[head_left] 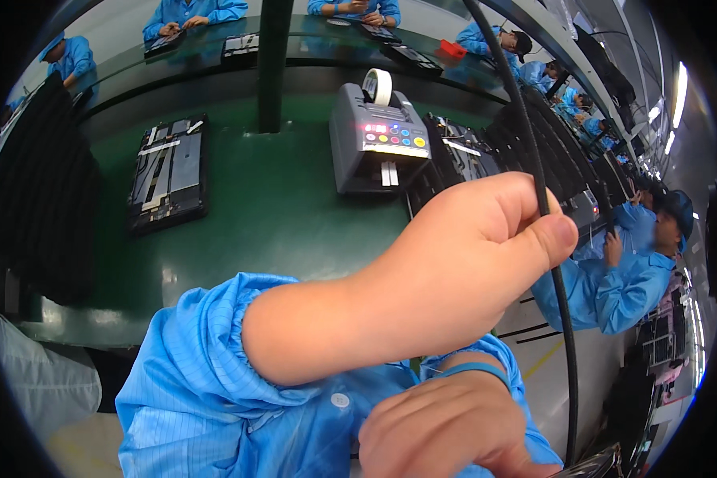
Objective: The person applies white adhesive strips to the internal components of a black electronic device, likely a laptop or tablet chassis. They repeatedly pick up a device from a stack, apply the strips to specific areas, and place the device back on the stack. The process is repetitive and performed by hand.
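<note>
Green workbench (255,247) spans the left, an opened black device (167,175) on it, then a grey tape dispenser (378,143). Near, whether the right hand (446,422) grips anything I cannot tell; farther right, the left hand (490,247) pinches a slim black cable (566,342), curving far to near, partly hiding a dark stack (566,155).

Green bench (255,219), glossy. On it, left: open flat device (167,179), black frame, innards exposed, pale strip across. Farther left: tall dark stack (48,191). Far middle: green post (275,72). Right of post: grey tape dispenser (358,147), display lit red, coloured round buttons; whitish tape roll (384,89) on top. Just right of dispenser: second open device (464,151). Far right: red bin (452,49). Blue-clad co-workers (195,12) along far side; another worker (605,291), blue smock, dark cap, at right.
</note>
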Motion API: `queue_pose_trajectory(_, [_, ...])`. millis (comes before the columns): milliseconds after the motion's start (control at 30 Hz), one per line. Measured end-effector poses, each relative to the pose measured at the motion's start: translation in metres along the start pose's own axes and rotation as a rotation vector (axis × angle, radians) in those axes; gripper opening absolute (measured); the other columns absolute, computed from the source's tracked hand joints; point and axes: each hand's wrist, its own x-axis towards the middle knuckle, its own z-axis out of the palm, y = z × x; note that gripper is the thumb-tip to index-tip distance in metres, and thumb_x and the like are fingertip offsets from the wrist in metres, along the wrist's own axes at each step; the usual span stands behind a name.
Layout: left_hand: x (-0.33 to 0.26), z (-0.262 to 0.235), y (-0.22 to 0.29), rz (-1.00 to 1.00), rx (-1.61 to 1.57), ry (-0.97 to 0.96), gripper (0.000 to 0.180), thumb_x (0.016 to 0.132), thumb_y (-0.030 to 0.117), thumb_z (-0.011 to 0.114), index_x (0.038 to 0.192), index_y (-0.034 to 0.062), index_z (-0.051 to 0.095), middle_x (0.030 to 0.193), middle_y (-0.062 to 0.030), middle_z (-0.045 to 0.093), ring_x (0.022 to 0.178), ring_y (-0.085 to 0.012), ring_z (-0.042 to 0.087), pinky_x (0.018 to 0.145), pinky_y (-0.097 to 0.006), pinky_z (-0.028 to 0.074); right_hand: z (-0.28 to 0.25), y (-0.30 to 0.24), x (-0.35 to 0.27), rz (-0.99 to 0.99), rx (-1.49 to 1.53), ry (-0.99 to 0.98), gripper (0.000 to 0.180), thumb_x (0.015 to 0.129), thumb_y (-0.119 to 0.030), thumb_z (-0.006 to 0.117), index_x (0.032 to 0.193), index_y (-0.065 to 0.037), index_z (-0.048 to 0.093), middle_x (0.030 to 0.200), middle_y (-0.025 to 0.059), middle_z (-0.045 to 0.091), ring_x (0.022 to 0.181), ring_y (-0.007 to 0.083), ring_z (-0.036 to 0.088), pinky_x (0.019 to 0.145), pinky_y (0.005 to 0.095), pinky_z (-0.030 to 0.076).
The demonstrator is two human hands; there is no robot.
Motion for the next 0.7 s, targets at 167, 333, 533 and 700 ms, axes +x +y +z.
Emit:
queue_pose_trajectory(167, [-0.006, 0.0, -0.004, 0.077, -0.018, 0.034, 0.023, 0.095, 0.023, 0.055, 0.092, 0.0007, 0.06, 0.079, 0.0013, 0.057, 0.072, -0.0068, 0.046, 0.064, -0.025, 0.042, -0.03, -0.013, -0.004, -0.067, -0.289, -0.294, 0.044, 0.087, -0.047, 0.06, 0.091, -0.003, 0.061, 0.09, 0.0124, 0.063, 0.08, 0.023, 0.061, 0.065, 0.0348, 0.046])
queue_pose_trajectory(333, [-0.014, 0.0, 0.01, -0.107, -0.145, 0.032, 0.022, 0.095, 0.022, 0.055, 0.094, 0.0011, 0.06, 0.08, 0.0018, 0.058, 0.073, -0.0063, 0.047, 0.065, -0.024, 0.043, -0.062, -0.057, -0.045, -0.07, -0.52, 0.045, 0.032, 0.089, -0.035, 0.061, 0.1, -0.005, 0.056, 0.084, 0.01, 0.06, 0.071, 0.0211, 0.055, 0.061, 0.0341, 0.04])
queue_pose_trajectory(533, [-0.013, -0.004, 0.005, -0.044, -0.018, 0.017, 0.023, 0.097, 0.021, 0.053, 0.1, -0.0005, 0.058, 0.09, -0.0025, 0.062, 0.081, -0.0081, 0.054, 0.074, -0.025, 0.046, -0.025, -0.093, 0.019, -0.302, -0.646, 0.636, 0.022, 0.088, -0.031, 0.063, 0.088, -0.012, 0.052, 0.074, 0.0005, 0.053, 0.063, 0.0159, 0.047, 0.065, 0.0337, 0.041])
queue_pose_trajectory(700, [-0.019, -0.002, 0.018, -0.101, -0.088, -0.037, 0.025, 0.098, 0.021, 0.051, 0.104, -0.0023, 0.058, 0.103, -0.0065, 0.064, 0.094, -0.0116, 0.057, 0.086, -0.027, 0.045, -0.007, -0.106, 0.028, -0.053, -0.522, 0.317, 0.013, 0.086, -0.023, 0.064, 0.086, -0.012, 0.057, 0.076, -0.0024, 0.057, 0.068, 0.0126, 0.053, 0.066, 0.0315, 0.041])
